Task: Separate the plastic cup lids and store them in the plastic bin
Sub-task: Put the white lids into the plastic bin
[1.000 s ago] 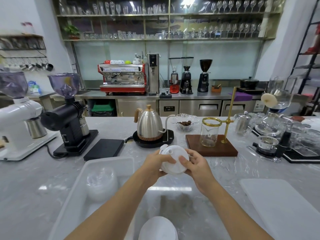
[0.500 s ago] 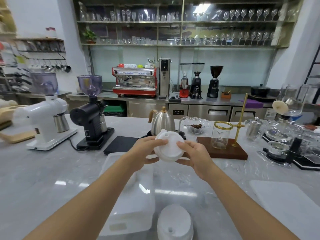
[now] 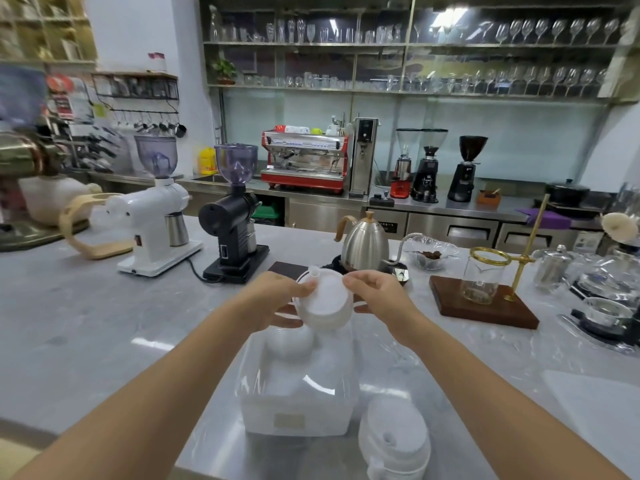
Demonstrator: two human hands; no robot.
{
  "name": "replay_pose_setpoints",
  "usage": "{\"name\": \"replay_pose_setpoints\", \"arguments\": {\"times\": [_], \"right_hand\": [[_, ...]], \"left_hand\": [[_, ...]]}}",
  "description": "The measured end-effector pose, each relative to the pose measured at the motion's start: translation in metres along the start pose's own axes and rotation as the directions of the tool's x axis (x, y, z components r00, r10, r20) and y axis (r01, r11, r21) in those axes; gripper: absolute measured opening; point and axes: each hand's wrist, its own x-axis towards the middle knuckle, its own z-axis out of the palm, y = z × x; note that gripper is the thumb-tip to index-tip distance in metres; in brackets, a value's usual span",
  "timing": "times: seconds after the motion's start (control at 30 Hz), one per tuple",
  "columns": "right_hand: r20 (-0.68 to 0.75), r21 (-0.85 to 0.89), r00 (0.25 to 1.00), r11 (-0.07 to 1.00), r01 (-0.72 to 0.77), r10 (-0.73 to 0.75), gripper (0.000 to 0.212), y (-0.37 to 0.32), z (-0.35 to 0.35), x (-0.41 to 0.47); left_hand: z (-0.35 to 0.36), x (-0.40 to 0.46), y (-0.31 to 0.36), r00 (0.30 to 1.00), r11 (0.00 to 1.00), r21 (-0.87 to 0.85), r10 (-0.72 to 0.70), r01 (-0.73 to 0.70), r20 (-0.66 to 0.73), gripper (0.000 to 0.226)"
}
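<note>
Fingers [image 3: 304, 289] of both hands pinch lids [image 3: 325, 306].

You've tilted the small stack of white plastic cup lids [image 3: 323, 304] further — its top now faces up, the spout at the upper left. Your right hand [image 3: 377, 296] has shifted from gripping its side to pinching the upper rim, while your left hand [image 3: 273, 299] cups it from below — now above the clear plastic bin [image 3: 298, 407].

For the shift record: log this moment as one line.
task: separate lids | left hand: holds lids | right hand: pinches top lid rim | bin: below, lids inside | spare stack: beside bin
</note>
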Motion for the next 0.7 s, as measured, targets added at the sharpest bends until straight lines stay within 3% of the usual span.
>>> {"name": "replay_pose_setpoints", "arguments": {"times": [0.17, 0.37, 0.53, 0.7], "right_hand": [[0.009, -0.131, 1.000, 0.991, 0.015, -0.013, 0.018, 0.007, 0.005, -0.002], [0.061, -0.340, 0.992, 0.932, 0.127, -0.113, 0.026, 0.012, 0.011, -0.009], [0.221, -0.568, 0.971, 0.797, 0.205, -0.092, 0.028, 0.014, 0.019, -0.014], [0.288, -0.694, 0.957, 0.682, 0.230, -0.030, 0.023, 0.016, 0.022, -0.018]], "left_hand": [[-0.007, -0.008, -0.010, 0.999, 0.989, 0.144, -0.025, 0.019, 0.034, 0.029], [-0.001, -0.005, -0.020, 0.995, 0.920, 0.392, -0.039, -0.002, 0.097, 0.035], [0.007, 0.003, -0.027, 0.992, 0.792, 0.607, -0.002, -0.074, 0.123, 0.034], [0.021, 0.009, -0.035, 0.983, 0.659, 0.739, -0.001, -0.138, 0.185, 0.034]]}}
